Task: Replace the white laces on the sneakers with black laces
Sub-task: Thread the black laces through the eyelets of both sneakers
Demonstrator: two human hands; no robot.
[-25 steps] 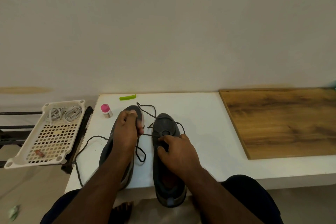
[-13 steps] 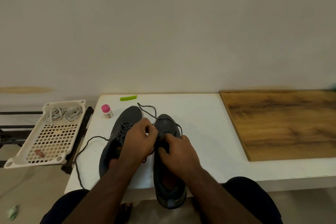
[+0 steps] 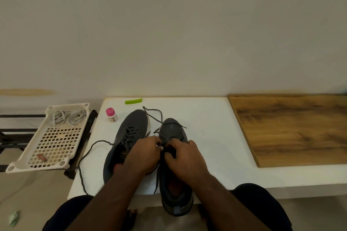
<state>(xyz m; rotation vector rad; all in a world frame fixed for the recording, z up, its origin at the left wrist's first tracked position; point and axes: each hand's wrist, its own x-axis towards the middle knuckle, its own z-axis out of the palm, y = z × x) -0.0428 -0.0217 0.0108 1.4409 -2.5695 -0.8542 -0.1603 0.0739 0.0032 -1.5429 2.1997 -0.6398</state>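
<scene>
White table [image 3: 206, 118], set against wall. On it: two grey sneakers [image 3: 135, 125] side by side, toes toward wall, right one's heel overhanging near edge; loose black laces [image 3: 82, 159] trailing over left edge; pink-capped bottle [image 3: 111, 114] near far left corner; green clip [image 3: 133, 101] at far edge; wooden board [image 3: 293, 129] covering right part.

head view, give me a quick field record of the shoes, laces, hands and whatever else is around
left sneaker: on white table, black lace threaded, loose end trailing left
right sneaker: beside it, heel past table edge
left hand: fingers at the right sneaker's eyelets, grip unclear
right hand: same spot, fingers curled
white laces: in tray left of table
other: pink-capped bottle, green clip, wooden board
</scene>
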